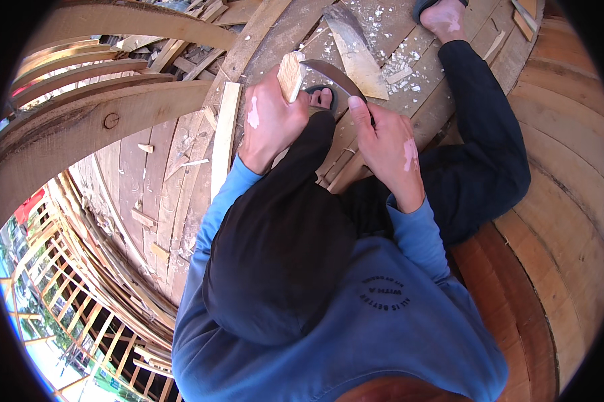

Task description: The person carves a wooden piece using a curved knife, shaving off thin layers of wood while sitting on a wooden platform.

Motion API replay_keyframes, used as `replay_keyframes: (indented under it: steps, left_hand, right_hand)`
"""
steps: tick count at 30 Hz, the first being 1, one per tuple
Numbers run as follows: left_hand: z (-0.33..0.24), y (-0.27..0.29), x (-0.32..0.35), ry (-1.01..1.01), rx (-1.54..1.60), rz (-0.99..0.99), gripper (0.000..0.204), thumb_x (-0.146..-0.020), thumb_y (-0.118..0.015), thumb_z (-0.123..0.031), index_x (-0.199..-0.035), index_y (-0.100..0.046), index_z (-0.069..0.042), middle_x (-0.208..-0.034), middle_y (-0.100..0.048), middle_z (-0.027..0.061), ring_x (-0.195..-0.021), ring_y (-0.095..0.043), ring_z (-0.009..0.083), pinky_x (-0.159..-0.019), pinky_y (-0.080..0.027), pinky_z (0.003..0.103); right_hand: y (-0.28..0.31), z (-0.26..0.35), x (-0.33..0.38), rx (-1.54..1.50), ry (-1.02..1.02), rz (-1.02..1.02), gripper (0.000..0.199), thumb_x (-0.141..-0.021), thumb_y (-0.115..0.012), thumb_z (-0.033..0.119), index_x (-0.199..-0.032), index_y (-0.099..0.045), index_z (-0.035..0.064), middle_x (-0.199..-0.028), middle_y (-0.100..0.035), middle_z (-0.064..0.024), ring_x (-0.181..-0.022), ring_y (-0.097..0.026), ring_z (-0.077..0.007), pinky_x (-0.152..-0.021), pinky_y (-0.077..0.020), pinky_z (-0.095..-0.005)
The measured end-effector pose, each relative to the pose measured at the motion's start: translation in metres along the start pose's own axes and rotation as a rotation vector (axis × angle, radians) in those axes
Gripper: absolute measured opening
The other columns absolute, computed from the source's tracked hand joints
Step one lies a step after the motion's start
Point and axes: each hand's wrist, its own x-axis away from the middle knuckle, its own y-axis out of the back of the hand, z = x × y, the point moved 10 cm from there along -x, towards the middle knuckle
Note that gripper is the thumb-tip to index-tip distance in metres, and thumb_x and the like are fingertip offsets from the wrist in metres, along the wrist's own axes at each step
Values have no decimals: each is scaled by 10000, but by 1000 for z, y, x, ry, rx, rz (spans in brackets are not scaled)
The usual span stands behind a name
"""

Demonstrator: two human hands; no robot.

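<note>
My left hand is closed round a short piece of pale wood, whose rough end sticks up above the fingers. In my right hand is a curved knife; its handle is mostly hidden in the fist, with the thumb laid along the top. The dark blade points left, its tip close to the right edge of the wood. Whether the two touch, I cannot tell. Both hands are over the plank floor, on either side of my raised knee.
Curved timber ribs rise at the left, and a planked wall curves up at the right. A larger board lies ahead among white chips. Beside my left wrist is a long pale strip. Scrap wood is piled at the back.
</note>
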Motion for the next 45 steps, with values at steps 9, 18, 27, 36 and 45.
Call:
replay_keyframes:
  steps: [9,18,27,36,45]
  left_hand:
    - [0,-29,17,-67,-87,184,257,-798,-685,-111,-973,-655,74,-855,-672,320,-860,-672,492,-732,-546,488]
    - [-1,-10,12,-55,166,44,218,-833,-747,-170,-916,-652,8,-798,-680,209,-752,-676,423,-674,-529,436]
    - [-13,-3,11,-84,142,41,216,-810,-768,-152,-883,-624,-8,-743,-654,183,-692,-659,400,-630,-510,411]
    - [-19,-4,11,-92,151,48,209,-803,-770,-131,-916,-636,-17,-738,-663,173,-685,-671,378,-623,-510,393]
    - [-20,-16,13,-204,-72,73,182,-802,-711,-103,-909,-629,20,-777,-675,261,-757,-697,441,-661,-558,457]
  right_hand:
    - [-13,-20,-23,21,-71,-84,510,-1050,-499,439,-907,-728,6,-747,-641,-272,-762,-653,-461,-707,-500,-496]
    - [2,-33,-17,-95,-44,1,547,-1046,-536,434,-819,-638,-53,-610,-511,-225,-533,-492,-341,-563,-413,-440]
    - [13,-18,7,-83,70,16,459,-1035,-574,371,-844,-654,-38,-642,-544,-247,-595,-553,-439,-566,-423,-459]
    - [11,-19,11,-63,59,50,472,-1028,-585,379,-806,-636,-34,-652,-555,-258,-622,-567,-462,-576,-432,-466]
    - [8,-17,3,29,-20,18,513,-1037,-540,421,-852,-669,-39,-711,-599,-288,-728,-609,-499,-651,-461,-530]
